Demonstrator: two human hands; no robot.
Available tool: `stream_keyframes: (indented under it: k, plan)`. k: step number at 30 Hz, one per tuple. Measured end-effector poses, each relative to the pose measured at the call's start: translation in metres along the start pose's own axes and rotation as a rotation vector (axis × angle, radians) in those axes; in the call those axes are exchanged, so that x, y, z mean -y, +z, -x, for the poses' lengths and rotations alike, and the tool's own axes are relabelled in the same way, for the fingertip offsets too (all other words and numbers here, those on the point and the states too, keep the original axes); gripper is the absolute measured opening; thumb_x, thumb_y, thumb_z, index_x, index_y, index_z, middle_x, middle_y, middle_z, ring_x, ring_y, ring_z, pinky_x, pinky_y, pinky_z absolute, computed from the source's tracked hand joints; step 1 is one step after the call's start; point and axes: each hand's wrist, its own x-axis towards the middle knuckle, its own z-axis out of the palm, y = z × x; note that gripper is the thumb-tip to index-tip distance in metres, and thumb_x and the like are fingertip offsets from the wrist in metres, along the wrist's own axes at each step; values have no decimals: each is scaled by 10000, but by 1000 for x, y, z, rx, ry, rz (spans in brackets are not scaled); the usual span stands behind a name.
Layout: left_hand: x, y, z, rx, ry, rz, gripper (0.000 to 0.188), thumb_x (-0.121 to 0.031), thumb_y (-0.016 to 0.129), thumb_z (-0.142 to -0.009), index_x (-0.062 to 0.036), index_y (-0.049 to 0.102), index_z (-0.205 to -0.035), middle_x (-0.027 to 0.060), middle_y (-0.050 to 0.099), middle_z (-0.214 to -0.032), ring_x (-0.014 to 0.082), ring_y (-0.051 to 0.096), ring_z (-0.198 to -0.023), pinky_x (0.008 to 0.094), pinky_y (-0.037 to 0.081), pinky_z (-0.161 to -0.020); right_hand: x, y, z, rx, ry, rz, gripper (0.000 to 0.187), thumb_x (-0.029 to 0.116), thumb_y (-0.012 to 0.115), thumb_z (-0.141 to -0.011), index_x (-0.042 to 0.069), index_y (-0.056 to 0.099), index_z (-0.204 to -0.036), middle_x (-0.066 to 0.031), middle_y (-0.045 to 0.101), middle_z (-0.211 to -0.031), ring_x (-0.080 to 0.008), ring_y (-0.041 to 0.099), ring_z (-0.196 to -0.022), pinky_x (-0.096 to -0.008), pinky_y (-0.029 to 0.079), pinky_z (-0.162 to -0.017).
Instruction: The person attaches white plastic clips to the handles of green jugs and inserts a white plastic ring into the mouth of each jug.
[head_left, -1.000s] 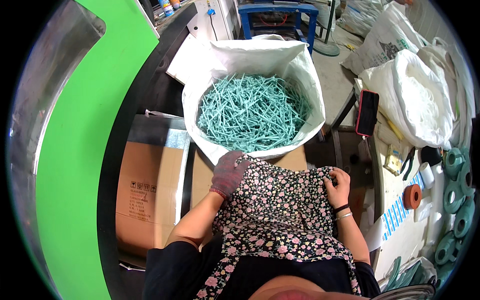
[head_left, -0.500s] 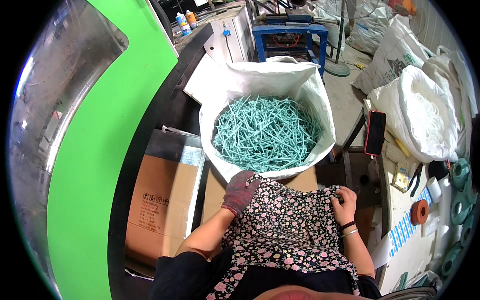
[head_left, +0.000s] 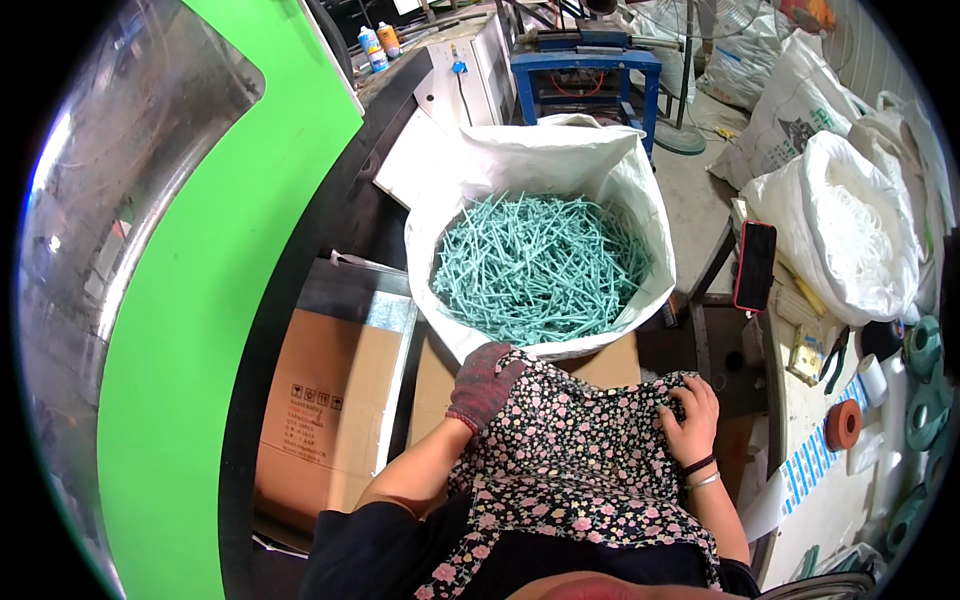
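Note:
My left hand [head_left: 484, 384], in a dark red and grey knit glove, grips the upper left edge of a black apron [head_left: 575, 440] with pink flowers. Bare, with bands round its wrist, my right hand [head_left: 690, 418] has its fingers curled over the apron's upper right edge. Between the two hands the cloth stretches out in front of my body. Just beyond it stands a large white woven sack [head_left: 650, 200], its mouth wide, holding a heap of thin teal plastic sticks [head_left: 540, 268]. The fingertips of both hands are partly hidden in the cloth.
At left rises a green machine panel [head_left: 190, 300] beside a cardboard box [head_left: 300, 410]. On the right a bench holds a phone [head_left: 754, 266], pliers [head_left: 834, 360] and a brown tape roll [head_left: 843, 424]. Another white sack [head_left: 860, 230] and a blue metal stand [head_left: 585, 75] are farther off.
The whole view has shifted slightly, so the surroundings sit a little farther right. Both hands keep their hold on the apron, with barely any movement.

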Motion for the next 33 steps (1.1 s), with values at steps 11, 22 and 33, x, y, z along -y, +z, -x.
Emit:
stream_keyframes:
  k: [11, 22, 33]
  plan:
    - [18, 4, 0, -68, 57, -33, 395, -363, 653, -867, -89, 620, -1150, 144, 594, -1208, 309, 527, -1172, 391, 413, -1009, -41, 24, -3, 29, 34, -94, 226, 141, 701, -752, 41, 647, -947, -154, 593, -1180, -347, 519, -1136, -432, 401, -989]
    - [149, -86, 79, -319, -725, 27, 535, -389, 601, -857, 4, 581, -1219, 204, 623, -1180, 315, 591, -1100, 370, 443, -965, -47, 18, 2, 106, 134, -91, 206, 117, 652, -839, 26, 643, -1023, -154, 562, -1261, -310, 496, -1183, -393, 374, -1023]
    - [263, -113, 153, 145, -355, -658, 129, -132, 543, -804, -62, 651, -816, 209, 619, -857, 380, 616, -857, 440, 502, -747, -60, 26, -3, 145, 110, -82, 220, 137, 652, -862, 0, 636, -1033, -164, 543, -1282, -317, 483, -1196, -400, 366, -1027]
